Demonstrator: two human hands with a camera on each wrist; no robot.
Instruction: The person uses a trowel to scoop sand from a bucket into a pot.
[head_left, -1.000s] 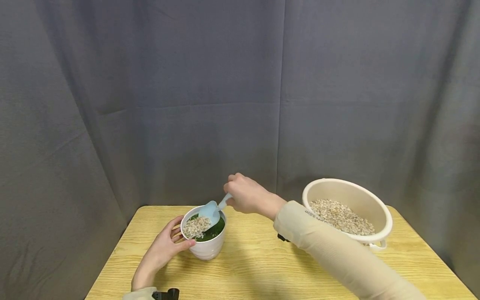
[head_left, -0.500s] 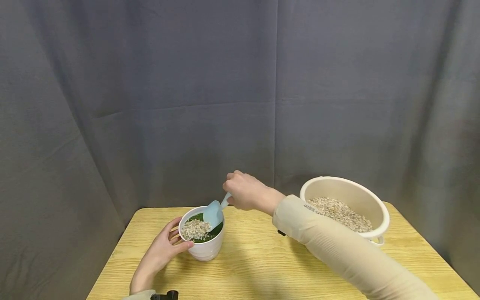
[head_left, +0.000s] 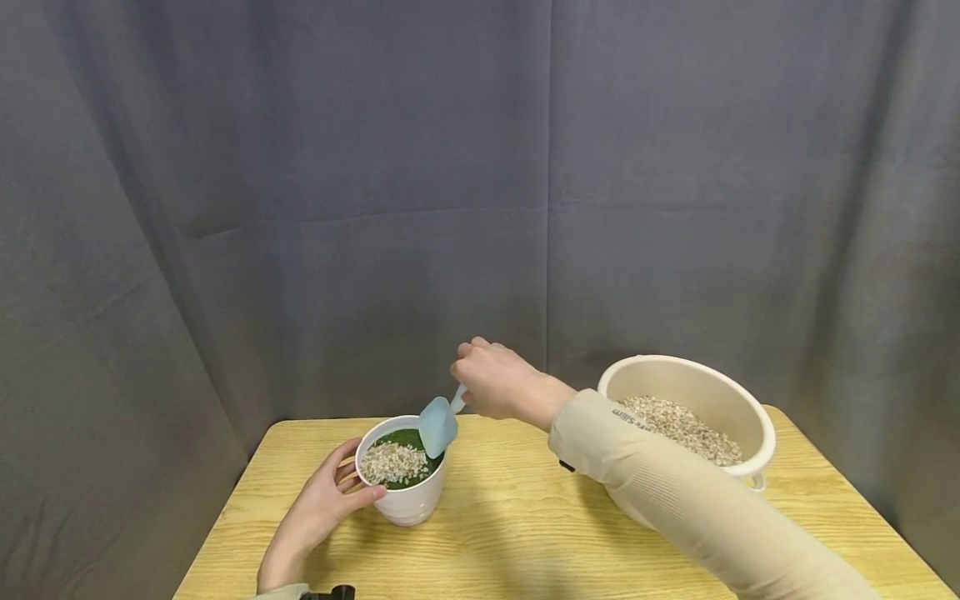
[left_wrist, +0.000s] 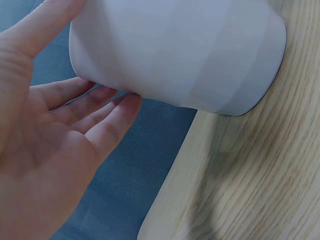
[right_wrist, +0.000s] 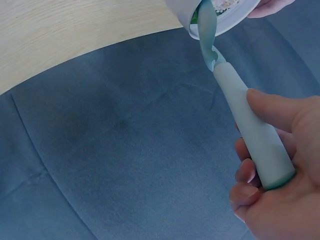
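A white plant pot (head_left: 408, 504) stands at the table's left, with pale gravel (head_left: 393, 463) heaped over a green surface inside it. My left hand (head_left: 318, 500) holds the pot from the left, thumb at the near rim and fingers along its side; in the left wrist view those fingertips (left_wrist: 131, 100) meet the pot wall (left_wrist: 175, 50). My right hand (head_left: 498, 383) grips the handle of a light blue scoop (head_left: 438, 427). The scoop's blade is tipped over the pot's right rim, its back facing up. In the right wrist view, fingers and thumb wrap the thick handle (right_wrist: 252, 127).
A large cream tub (head_left: 738, 400) with a side handle stands at the right, holding more gravel (head_left: 682, 429). My right sleeve (head_left: 675, 492) crosses in front of it. Grey curtain (head_left: 420, 208) hangs behind the wooden table (head_left: 510, 517) and at both sides.
The scoop has turned over and drawn back toward the pot's right rim, its gravel now lying in the pot. My left hand stays on the pot.
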